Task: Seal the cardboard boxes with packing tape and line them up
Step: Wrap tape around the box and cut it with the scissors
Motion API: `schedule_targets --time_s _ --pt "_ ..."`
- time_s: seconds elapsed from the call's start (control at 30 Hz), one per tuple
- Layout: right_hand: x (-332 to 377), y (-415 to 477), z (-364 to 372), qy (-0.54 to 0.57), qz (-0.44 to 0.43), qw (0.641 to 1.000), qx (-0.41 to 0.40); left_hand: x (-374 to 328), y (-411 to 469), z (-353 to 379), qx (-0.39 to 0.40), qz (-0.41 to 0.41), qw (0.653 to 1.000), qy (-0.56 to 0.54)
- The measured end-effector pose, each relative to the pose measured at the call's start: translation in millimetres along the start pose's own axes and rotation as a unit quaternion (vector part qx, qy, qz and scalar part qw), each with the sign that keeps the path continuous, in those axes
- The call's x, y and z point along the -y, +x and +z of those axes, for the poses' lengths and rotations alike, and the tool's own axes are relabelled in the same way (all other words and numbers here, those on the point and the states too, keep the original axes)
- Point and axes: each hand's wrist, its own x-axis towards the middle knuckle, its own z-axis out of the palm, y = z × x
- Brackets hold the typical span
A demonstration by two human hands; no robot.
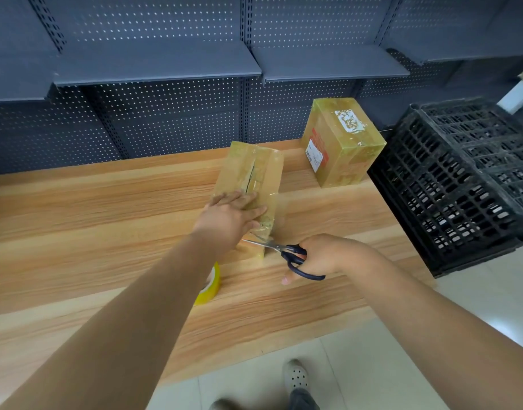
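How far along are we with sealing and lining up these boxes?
Done: the far box looks fully taped. In hand: the left hand presses the near box while the right hand holds scissors at the tape on its near end. Left: finish that cut, then line up the boxes, which sit apart at different angles.

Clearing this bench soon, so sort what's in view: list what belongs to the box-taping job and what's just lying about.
Job: near box, tape on its top; scissors, blades at its near end; yellow tape roll; far box, wrapped in tape.

Lying about: black crate on the right; grey shelves behind; white object at the right edge, unclear.
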Motion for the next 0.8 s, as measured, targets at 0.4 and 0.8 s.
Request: schedule_targets --time_s 0.4,0.8 --pt "-39 -17 57 -0.01 -0.015 0.999 0.028 -8 21 1 -0.022 -0.07 0.997 -0.031" --pt "-140 18 86 0.185 0.12 0.925 -0.309 -11 33 2 -0.04 -0.105 0.993 -0.045"
